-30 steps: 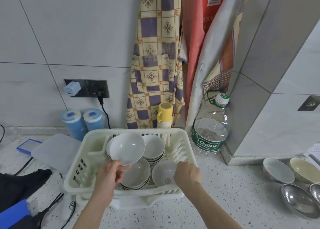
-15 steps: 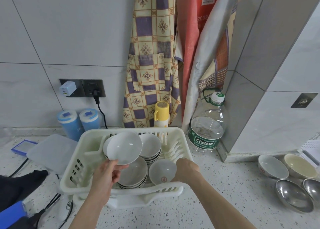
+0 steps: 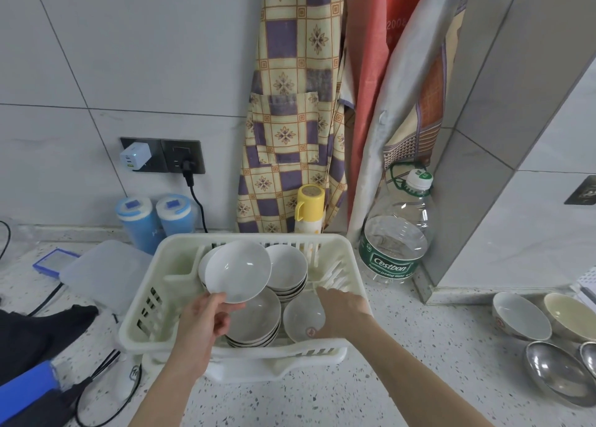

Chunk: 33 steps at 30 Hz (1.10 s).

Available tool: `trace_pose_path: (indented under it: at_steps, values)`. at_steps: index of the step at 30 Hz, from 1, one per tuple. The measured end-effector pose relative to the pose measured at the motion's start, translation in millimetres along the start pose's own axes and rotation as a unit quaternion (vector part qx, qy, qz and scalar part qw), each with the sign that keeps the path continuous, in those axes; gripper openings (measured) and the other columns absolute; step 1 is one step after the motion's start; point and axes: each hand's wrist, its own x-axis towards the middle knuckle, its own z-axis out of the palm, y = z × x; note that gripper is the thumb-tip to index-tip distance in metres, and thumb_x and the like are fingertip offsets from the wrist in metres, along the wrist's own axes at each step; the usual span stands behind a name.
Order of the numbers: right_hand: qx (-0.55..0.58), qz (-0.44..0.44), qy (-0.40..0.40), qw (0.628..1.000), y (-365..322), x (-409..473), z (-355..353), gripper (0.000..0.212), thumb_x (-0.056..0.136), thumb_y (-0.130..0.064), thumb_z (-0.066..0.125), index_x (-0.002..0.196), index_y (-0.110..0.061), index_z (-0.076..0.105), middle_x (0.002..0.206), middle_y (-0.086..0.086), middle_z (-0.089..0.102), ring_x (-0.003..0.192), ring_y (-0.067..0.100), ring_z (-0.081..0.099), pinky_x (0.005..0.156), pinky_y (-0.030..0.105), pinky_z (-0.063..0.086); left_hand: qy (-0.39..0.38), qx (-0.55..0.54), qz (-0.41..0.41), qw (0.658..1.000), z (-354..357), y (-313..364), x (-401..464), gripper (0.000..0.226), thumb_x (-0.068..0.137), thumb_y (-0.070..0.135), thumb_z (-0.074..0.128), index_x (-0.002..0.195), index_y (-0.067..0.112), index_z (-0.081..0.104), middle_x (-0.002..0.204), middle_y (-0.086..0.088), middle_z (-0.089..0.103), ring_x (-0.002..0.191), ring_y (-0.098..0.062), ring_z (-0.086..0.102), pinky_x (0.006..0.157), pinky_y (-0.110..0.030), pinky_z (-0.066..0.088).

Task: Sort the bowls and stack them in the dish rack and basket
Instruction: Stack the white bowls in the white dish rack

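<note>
From the head camera, you look down on a cream plastic dish rack (image 3: 142,313) with slotted walls, sitting on a speckled stone counter (image 3: 403,346); take the rack as your landmark.

Behind the rack a patterned apron (image 3: 290,120) hangs against the tiled wall, with a yellow-capped flask (image 3: 309,210) below it. Behind the rack to the left stand two blue canisters (image 3: 154,220), with a wall socket (image 3: 164,158) above them; a frosted plastic lid (image 3: 103,271) lies just left of the rack. A clear water bottle (image 3: 395,233) with a green label stands right of the rack's back corner. Well to the right of the rack, two ceramic bowls (image 3: 522,320) and two steel bowls (image 3: 558,375) sit loose on the counter.

Your left hand (image 3: 206,320) pinches the near rim of a smooth white bowl (image 3: 238,270), thumb on top, holding it tilted above the rack's left side. It partly covers another bowl (image 3: 203,267) standing behind it. Below it, inside the rack, lies a stack of shallow grey-white bowls (image 3: 258,323), and a second stack (image 3: 288,270) sits toward the rack's back.

Your right hand (image 3: 345,310) reaches into the rack's right side, fingers relaxed and pointing at the white prongs (image 3: 335,278), just beside a small bowl with a red mark (image 3: 303,317). Whether it touches that bowl, you cannot tell; it grips nothing visible.
</note>
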Motion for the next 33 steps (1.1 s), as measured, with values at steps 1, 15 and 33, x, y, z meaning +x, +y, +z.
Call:
trace_pose_path:
  at_steps: [1,15,33]
  values:
    - [0.001,-0.002,-0.002,1.000,0.3,0.7,0.3,0.077,0.081,-0.059,0.066,0.138,-0.017,0.036,0.126,0.003,0.056,0.115,0.025,0.058,0.090,0.037,0.049,-0.001,-0.001,0.001,1.000,0.1,0.0,-0.1,0.018,0.094,0.008,0.053,0.101,-0.001,0.066,0.088,-0.025,0.075,0.045,-0.010,0.042,0.041,-0.021,0.034]
    - [-0.003,0.020,0.021,1.000,-3.5,10.0,18.6,0.101,0.079,-0.059,0.068,0.153,-0.022,0.011,0.131,0.002,0.053,0.113,0.026,0.058,0.076,0.033,0.044,-0.006,0.003,-0.004,1.000,-0.5,-0.4,1.7,0.018,0.094,0.009,0.053,0.103,0.000,0.066,0.087,-0.026,0.074,0.045,-0.011,0.041,0.041,-0.022,0.034]
    - [0.163,0.030,0.040,0.985,13.9,6.1,12.4,0.074,0.081,-0.054,0.067,0.145,-0.030,0.037,0.135,-0.005,0.055,0.118,0.021,0.056,0.088,0.034,0.048,-0.034,0.058,-0.015,0.998,-2.3,3.9,-1.6,0.047,0.066,0.039,0.066,0.097,0.005,0.068,0.089,-0.019,0.076,0.047,-0.012,0.039,0.045,-0.025,0.031]
